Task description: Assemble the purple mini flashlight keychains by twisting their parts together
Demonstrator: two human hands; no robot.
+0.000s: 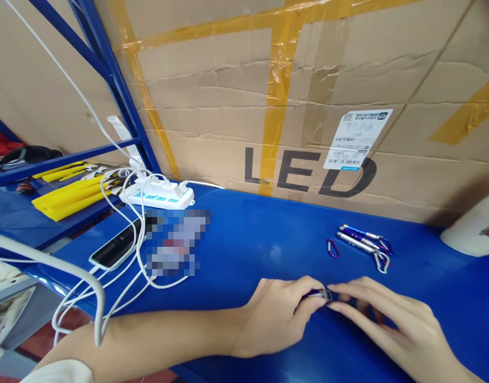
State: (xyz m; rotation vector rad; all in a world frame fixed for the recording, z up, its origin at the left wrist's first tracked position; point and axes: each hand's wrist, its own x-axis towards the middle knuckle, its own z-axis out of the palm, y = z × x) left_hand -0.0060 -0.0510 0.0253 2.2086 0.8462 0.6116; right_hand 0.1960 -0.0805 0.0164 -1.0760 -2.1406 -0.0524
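Observation:
My left hand (282, 314) is closed round a slim, dark keychain penlight (317, 293), most of it hidden in the fist. Its silver end, with a small metal loop, sticks out between thumb and forefinger. From the right, my right hand (391, 319) meets that end, thumb and forefinger pinched about the metal loop. Beyond the hands lie several pen-shaped keychain lights (362, 239) in blue, purple and silver, with carabiner clips on them. A loose purple carabiner (332, 248) rests just left of them.
A large cardboard box (212, 101) marked LED stands behind the blue table (244, 234). At left are a power strip (160, 196), a phone (119, 244), a blurred-out item and looping white cables (138, 234). Yellow packets (73, 197) lie farther left; a white cylinder (473, 226) stands at right.

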